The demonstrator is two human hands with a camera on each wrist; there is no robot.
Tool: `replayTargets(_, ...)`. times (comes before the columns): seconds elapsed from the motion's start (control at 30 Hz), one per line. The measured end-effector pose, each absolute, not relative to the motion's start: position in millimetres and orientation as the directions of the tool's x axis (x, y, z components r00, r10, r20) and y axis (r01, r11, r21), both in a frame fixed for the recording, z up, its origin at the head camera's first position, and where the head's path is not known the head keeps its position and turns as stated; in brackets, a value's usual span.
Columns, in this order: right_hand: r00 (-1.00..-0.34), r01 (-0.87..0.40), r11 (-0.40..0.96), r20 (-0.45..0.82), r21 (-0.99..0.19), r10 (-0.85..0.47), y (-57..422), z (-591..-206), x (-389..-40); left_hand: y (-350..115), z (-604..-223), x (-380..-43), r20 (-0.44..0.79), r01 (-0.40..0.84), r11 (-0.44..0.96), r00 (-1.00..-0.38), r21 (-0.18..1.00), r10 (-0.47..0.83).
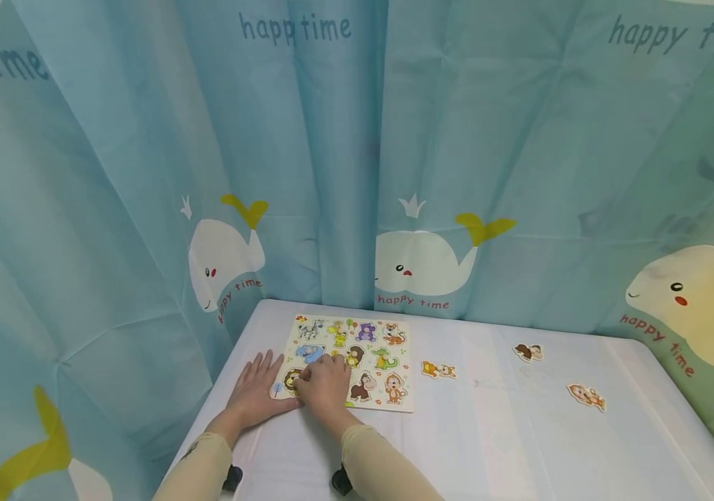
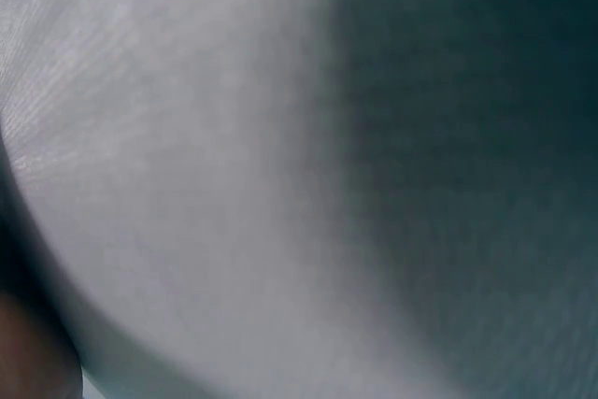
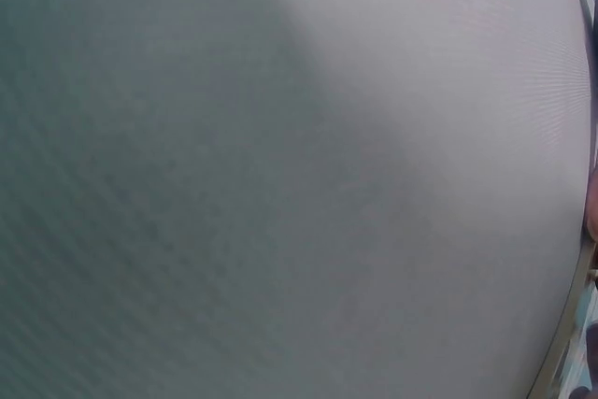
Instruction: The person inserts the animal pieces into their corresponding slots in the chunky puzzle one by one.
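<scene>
A wooden animal puzzle board [image 1: 410, 376] lies flat near the back left of the table. In the head view my right hand [image 1: 326, 386] reaches over its lower left part, thumb and fingertips pinching at a lion puzzle piece [image 1: 291, 381]. That hand hides part of the bottom row. My left hand [image 1: 257, 393] rests along the board's left side with fingers spread, its thumb stretched toward the lower left corner. A zebra [image 1: 310, 330], a crocodile [image 1: 385, 358] and several other animals show on the board. White cloth fills most of both wrist views, with only slivers of fingers showing.
Right of the board lies a kangaroo piece [image 1: 438, 369]. Farther right are a brown animal piece [image 1: 529, 353] and an orange-and-white animal piece [image 1: 586, 396]. A pale cloth covers the table [image 1: 488, 431]. Behind it hangs a blue whale-print curtain [image 1: 344, 174].
</scene>
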State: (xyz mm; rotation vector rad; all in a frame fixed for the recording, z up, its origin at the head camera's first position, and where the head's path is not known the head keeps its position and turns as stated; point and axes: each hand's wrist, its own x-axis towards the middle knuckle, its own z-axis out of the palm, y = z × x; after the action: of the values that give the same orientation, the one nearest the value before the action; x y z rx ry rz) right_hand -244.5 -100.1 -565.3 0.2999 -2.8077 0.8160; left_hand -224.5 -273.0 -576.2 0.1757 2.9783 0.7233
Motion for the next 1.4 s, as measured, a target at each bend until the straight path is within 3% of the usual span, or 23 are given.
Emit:
replayTargets(0.63,-0.947,-0.280,0.848,0.273,-0.449,-0.168,-98,-563,-246,-271,-567,-220,-0.012,0.109,0.862,-0.991,0.495,0.132)
replayTargets(0.93,-0.942,-0.319,0.783,0.267,-0.534,-0.202,-78,-563,-248,-273,-576,-223,-0.033,0.100,0.880,-0.991,0.464,0.130)
replayTargets(1.4,-0.952,-0.291,0.696,0.270,-0.656,-0.144,-7,-527,-261,-274,-575,-224,-0.041,0.103,0.880,-0.990,0.464,0.138)
